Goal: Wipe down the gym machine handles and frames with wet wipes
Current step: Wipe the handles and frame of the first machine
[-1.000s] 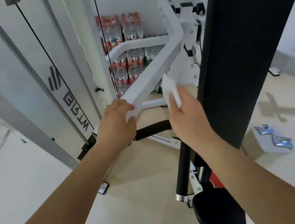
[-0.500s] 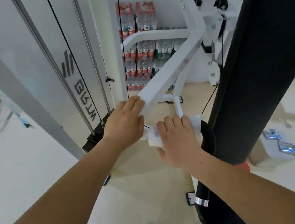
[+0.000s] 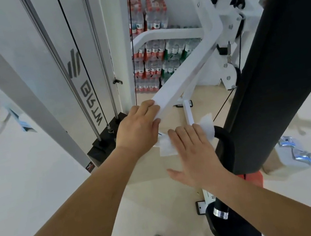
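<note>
The left hand gripped the lower end of the white frame arm, apparently to steady it, while the right hand, fingers straight, pressed the wet wipe flat just below that arm's end.

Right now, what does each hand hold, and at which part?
The left hand grips the lower end of the white arm. The right hand grips nothing: its straight fingers press the wipe flat, over its middle.

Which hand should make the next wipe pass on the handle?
Right. The right hand already lies flat on the wet wipe over the handle; the left hand grips the white frame arm, steadying it.
</note>
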`<move>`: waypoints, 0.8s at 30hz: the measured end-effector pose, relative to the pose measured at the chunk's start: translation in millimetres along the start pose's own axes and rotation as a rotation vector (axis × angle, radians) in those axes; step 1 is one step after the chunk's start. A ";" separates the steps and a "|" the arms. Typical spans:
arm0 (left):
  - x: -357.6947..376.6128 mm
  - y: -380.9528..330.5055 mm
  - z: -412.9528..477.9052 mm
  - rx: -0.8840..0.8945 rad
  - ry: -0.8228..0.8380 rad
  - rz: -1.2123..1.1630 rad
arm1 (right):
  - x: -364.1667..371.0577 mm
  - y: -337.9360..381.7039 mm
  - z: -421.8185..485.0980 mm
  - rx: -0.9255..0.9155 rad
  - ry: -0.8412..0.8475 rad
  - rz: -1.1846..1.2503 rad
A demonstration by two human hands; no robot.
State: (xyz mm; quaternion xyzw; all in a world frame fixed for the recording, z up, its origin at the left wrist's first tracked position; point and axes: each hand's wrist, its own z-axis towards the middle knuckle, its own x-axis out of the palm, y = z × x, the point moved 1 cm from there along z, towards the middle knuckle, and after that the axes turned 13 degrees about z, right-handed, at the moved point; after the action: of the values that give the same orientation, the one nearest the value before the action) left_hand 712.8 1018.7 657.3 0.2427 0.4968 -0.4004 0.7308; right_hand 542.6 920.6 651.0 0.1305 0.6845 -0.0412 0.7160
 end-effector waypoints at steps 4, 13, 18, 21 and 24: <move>3.0 0.7 0.4 0.010 -0.016 0.004 | -28.3 -6.2 2.4 -0.018 0.074 0.093; 6.2 1.4 0.5 -0.006 -0.052 -0.007 | -19.7 2.0 64.1 0.148 0.224 -0.204; 7.3 1.9 1.4 -0.008 -0.049 -0.006 | -31.1 -6.1 106.5 0.285 0.800 0.101; 7.7 2.2 1.1 -0.011 -0.058 -0.011 | -32.4 -6.0 112.7 0.346 0.936 0.181; 8.3 1.5 0.6 -0.008 -0.060 0.000 | -25.9 -7.1 95.3 0.228 0.598 0.053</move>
State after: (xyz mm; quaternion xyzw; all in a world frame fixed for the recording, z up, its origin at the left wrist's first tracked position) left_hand 715.9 1016.3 649.8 0.2275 0.4765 -0.4055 0.7462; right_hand 631.8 887.5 678.5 0.2339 0.8521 -0.0587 0.4645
